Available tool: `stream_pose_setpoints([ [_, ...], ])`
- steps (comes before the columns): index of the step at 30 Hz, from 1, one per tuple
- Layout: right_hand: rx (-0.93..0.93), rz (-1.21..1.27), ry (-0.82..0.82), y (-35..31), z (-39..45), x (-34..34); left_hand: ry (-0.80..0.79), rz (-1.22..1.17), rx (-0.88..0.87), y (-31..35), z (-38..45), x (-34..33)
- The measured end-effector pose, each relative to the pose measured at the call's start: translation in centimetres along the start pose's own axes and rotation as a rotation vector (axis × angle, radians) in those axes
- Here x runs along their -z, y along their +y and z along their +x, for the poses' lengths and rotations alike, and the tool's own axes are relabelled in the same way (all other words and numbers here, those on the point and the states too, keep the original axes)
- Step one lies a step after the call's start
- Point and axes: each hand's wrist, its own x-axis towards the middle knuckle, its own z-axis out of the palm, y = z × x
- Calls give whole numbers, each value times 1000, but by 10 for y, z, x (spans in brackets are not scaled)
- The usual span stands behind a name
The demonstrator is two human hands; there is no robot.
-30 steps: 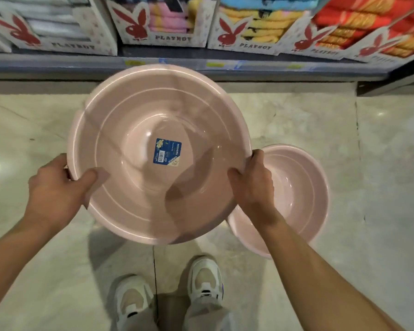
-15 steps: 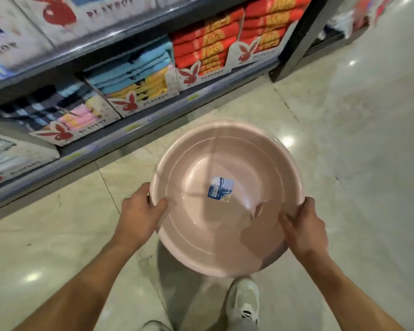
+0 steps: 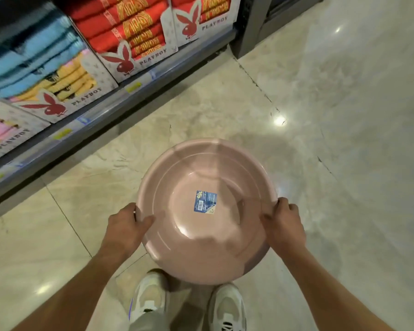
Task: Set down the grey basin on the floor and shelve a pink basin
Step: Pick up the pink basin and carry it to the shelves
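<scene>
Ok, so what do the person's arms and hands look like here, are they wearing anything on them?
Both forearms are bare, with no sleeve showing anywhere in the frame. The left hand and right hand are bare too: no gloves, and no watch, bracelet or ring that I can see. No markings show on either arm.

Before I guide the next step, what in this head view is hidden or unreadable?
- Fingers of the left hand and right hand: under the pink basin rim.
- Basin's blue label: print too small.
- Grey basin: not in view.
- Shelf above the towel boxes: cut off by the top edge.
</scene>
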Motion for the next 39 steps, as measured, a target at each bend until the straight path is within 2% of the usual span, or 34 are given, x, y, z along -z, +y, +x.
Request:
stream_pose_setpoints([
  [8,-66,52,-23,8,8,-21,-81,223,78,5,27,-3],
  [16,-120,78,-116,7,16,-20,-144,21,138,12,46,-2],
  [20,-124,79,-138,10,27,-33,-142,-43,64,7,58,-12],
  [30,-57,105,25,15,15,-26,-57,-25,-78,22,46,2],
  [35,37,218,146,12,-16,28,12,-2,-158,62,7,39],
  [39,53,290,251,5,-63,97,40,2,-219,111,-41,84],
])
